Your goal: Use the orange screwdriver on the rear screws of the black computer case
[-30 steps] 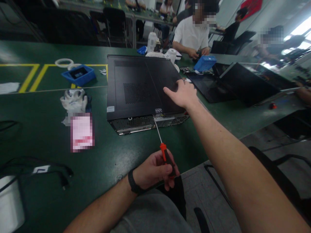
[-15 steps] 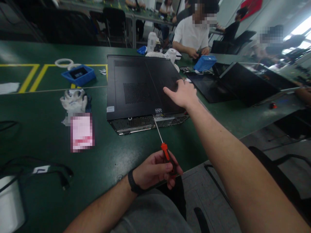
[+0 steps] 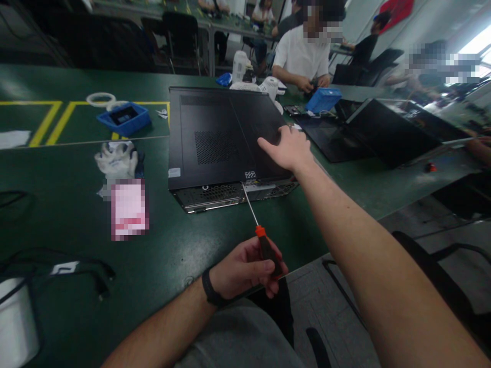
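Observation:
A black computer case (image 3: 215,117) lies flat on the green table, its rear panel with vents and ports facing me. My left hand (image 3: 249,271), with a dark band at the wrist, is closed around the handle of a red and black screwdriver (image 3: 269,253). The long shaft slopes up and its tip meets the rear edge of the case near a small checkered label (image 3: 250,175). The tip's exact seat is too small to make out. On the right part of the case top rests my right hand (image 3: 289,148), fingers spread and holding nothing.
Left of the case are a blue bin (image 3: 125,118), work gloves (image 3: 118,158) and a blurred pink-and-white item (image 3: 129,209). Black cables (image 3: 84,271) lie nearer, beside a white container (image 3: 17,322). To the right stands another black case (image 3: 395,130). A person (image 3: 303,56) sits across the table.
The screwdriver handle has turned a little in my left hand, its red stripe no longer facing me. My right hand and the case have stayed in place.

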Tool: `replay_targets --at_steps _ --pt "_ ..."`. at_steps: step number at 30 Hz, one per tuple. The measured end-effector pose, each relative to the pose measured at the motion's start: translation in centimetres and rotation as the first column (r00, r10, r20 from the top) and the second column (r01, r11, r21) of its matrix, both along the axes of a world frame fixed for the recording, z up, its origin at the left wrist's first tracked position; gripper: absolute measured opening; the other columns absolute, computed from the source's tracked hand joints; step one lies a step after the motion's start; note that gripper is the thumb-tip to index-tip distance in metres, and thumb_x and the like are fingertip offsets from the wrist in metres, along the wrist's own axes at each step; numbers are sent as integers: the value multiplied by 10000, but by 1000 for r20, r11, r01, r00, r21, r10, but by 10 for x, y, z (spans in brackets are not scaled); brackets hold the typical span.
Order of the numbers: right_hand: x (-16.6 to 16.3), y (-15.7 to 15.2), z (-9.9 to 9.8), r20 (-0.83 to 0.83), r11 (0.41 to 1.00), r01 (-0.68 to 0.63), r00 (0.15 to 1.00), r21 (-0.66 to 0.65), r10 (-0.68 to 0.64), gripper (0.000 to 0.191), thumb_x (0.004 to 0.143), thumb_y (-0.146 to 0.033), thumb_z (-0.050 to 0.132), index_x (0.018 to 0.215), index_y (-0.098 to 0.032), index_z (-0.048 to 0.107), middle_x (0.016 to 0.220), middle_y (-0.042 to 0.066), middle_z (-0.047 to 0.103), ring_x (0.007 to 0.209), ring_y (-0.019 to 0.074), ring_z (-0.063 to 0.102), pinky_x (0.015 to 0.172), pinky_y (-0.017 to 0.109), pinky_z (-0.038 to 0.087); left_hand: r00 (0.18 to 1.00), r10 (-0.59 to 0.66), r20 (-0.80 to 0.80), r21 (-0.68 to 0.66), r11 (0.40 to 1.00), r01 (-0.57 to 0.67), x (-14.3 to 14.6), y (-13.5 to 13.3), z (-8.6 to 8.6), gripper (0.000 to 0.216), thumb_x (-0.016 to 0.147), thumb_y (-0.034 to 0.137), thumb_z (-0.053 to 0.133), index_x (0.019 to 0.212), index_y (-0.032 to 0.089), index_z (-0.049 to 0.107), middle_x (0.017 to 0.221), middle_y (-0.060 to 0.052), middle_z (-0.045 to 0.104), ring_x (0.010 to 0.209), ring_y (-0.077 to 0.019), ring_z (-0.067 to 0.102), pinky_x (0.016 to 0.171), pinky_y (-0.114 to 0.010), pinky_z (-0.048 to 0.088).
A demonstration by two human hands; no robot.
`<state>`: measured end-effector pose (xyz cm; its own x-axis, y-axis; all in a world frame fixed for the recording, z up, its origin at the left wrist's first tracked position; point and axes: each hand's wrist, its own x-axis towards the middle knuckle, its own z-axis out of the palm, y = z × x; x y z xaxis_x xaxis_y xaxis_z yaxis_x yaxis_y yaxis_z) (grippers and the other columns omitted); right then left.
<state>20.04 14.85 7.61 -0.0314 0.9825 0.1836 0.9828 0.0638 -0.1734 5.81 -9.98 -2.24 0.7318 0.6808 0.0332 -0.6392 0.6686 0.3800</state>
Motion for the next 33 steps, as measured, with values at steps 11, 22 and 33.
replay_targets --at_steps 11,22,33 --pt "0 0 1 2 1000 0 1000 -8 0 982 832 -892 425 1456 -140 518 1513 246 526 1391 485 478 1136 663 382 1000 -11 -4 -31 999 11 -2 0 2 363 827 321 868 1094 147 695 949 -69 799 689 -143 769 621 -217 624" --pt "-1 -1 1 -15 1000 -5 1000 -8 5 974 844 -878 431 1453 -123 512 1525 264 504 1412 506 450 1145 685 356 997 16 70 73 997 -21 3 1 -10 281 908 341 801 1020 183 598 932 -34 799 578 -114 736 521 -194 595" --pt "-1 0 1 -13 1000 -2 1000 -2 2 993 832 -902 416 1447 -130 519 1508 255 518 1391 491 462 1132 684 365 1000 5 -7 11 1000 -4 1 1 0 327 841 286 860 1073 156 669 934 -48 779 625 -122 745 570 -217 620"
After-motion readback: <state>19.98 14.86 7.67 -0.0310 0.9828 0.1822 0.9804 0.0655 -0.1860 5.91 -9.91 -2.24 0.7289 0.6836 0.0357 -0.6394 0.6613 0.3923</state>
